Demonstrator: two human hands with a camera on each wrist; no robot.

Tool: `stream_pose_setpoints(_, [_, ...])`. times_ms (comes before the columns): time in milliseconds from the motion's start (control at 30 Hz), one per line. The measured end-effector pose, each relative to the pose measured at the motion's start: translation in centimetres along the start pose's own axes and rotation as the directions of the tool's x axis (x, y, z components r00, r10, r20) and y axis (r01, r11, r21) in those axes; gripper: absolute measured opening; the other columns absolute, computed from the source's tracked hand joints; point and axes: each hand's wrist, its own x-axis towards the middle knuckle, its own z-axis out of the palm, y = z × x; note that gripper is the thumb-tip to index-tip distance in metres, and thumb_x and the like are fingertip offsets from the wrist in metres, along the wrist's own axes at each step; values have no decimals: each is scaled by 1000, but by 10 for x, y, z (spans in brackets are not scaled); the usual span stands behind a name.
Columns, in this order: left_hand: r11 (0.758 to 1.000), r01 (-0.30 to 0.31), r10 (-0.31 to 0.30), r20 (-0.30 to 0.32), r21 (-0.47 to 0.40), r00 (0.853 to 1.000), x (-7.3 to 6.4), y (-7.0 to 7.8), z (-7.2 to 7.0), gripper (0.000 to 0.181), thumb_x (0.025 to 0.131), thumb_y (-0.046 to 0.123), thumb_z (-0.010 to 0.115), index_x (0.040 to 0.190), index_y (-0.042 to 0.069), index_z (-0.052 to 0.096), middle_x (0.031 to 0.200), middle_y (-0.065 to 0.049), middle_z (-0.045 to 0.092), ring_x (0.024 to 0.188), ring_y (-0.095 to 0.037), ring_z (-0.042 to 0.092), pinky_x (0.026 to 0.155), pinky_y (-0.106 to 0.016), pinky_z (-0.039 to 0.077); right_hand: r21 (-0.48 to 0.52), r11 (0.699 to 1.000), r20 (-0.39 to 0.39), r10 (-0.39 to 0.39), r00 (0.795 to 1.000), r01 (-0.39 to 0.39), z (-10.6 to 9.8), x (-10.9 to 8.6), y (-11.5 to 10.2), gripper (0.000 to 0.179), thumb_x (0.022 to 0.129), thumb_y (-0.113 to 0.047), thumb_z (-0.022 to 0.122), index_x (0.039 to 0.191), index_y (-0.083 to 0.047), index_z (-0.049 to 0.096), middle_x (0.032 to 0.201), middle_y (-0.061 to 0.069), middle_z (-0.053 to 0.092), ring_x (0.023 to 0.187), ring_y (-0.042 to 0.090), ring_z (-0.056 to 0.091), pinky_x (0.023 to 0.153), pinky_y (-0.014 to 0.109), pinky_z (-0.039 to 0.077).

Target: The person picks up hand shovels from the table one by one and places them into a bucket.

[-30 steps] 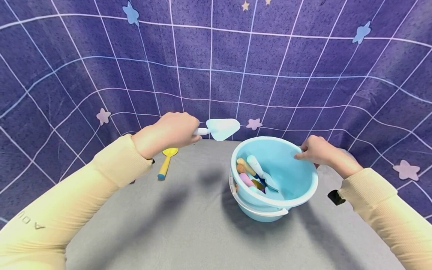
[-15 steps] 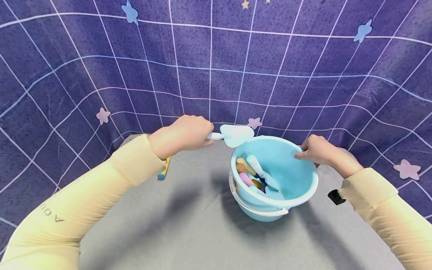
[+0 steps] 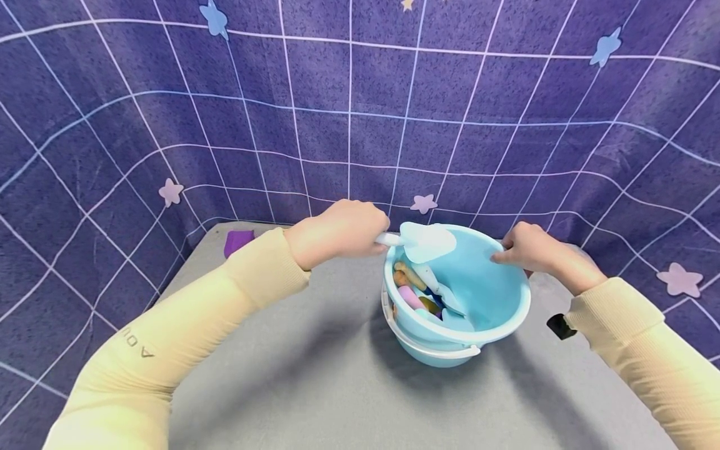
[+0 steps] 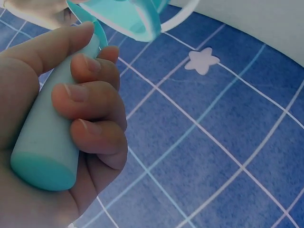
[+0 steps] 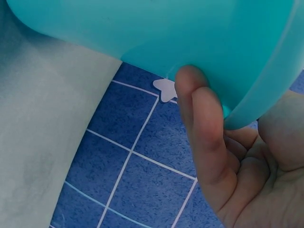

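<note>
My left hand (image 3: 349,230) grips the pale handle of a light blue toy shovel (image 3: 429,242), its blade over the far left rim of a light blue bucket (image 3: 488,294). In the left wrist view, fingers curl round the shovel's thick handle (image 4: 52,123). My right hand (image 3: 531,253) pinches the bucket's right rim, thumb inside; in the right wrist view its fingers (image 5: 199,114) lie along the outer wall. Inside the bucket lie a white-handled shovel (image 3: 427,278), a pink handle (image 3: 410,296) and several other toy pieces. The bucket tilts slightly toward me.
The bucket's white carrying handle (image 3: 419,349) hangs down its front. A purple object (image 3: 239,242) stands at the back left of the grey table (image 3: 315,375), partly behind my left sleeve. A purple gridded cloth (image 3: 315,137) with stars hangs behind the table.
My left hand has carried the shovel rightward, from left of the bucket to over its rim. My left sleeve now hides the yellow shovel and uncovers the purple object. The right hand stays put.
</note>
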Motion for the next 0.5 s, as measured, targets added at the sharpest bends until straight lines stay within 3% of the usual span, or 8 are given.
stream_pose_setpoints(267, [998, -29, 32, 52, -47, 998, 15, 15, 5, 21, 87, 35, 65, 92, 15, 67, 78, 2, 61, 70, -16, 55, 65, -35, 49, -1, 1000, -15, -5, 1000, 5, 1, 2, 2, 33, 83, -22, 68, 57, -9, 53, 49, -1, 49, 44, 12, 56, 44, 28, 48])
stream_pose_setpoints(500, [997, -72, 72, 75, -1, 995, 24, 29, 6, 25, 82, 37, 71, 93, 15, 68, 78, 3, 64, 67, -13, 54, 62, -30, 50, 2, 1000, -13, 0, 1000, 0, 1, 2, 3, 31, 83, -22, 68, 59, -7, 56, 51, -1, 50, 45, 12, 57, 45, 28, 50])
